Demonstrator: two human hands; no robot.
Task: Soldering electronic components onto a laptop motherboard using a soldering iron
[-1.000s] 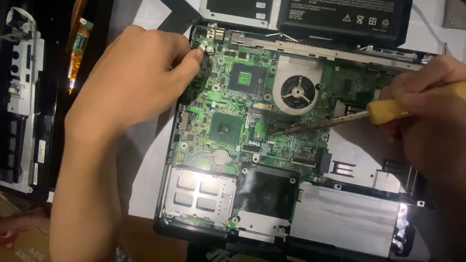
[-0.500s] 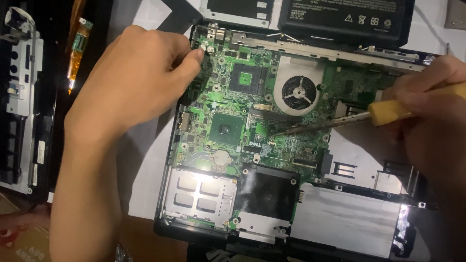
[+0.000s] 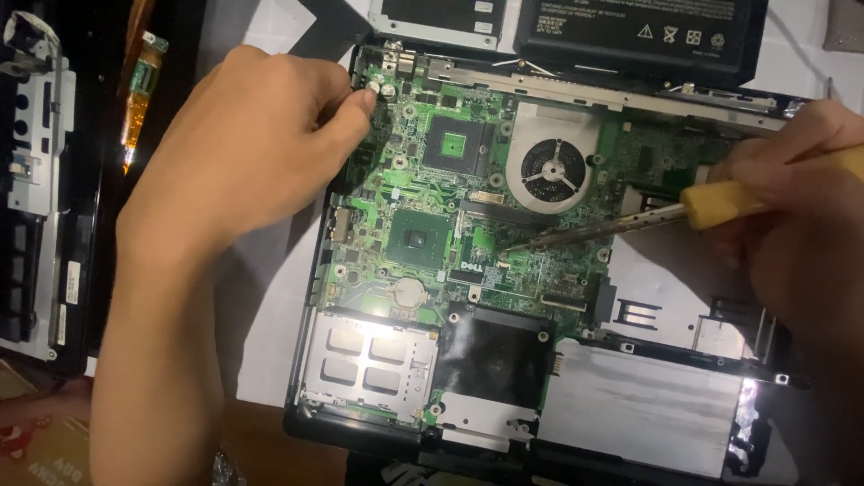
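Inside the laptop shell point(image 3: 310, 270), right hand point(image 3: 801, 225) grips screwdriver point(image 3: 630, 220) over motherboard point(image 3: 468, 207).

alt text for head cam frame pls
Right hand holds a yellow-handled screwdriver, tip on the green motherboard of an opened laptop; left hand steadies the board's top-left corner. A round cooling fan sits near centre.

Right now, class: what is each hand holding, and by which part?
Right hand grips the screwdriver by its yellow handle; left hand holds nothing, fingertips on the motherboard corner.
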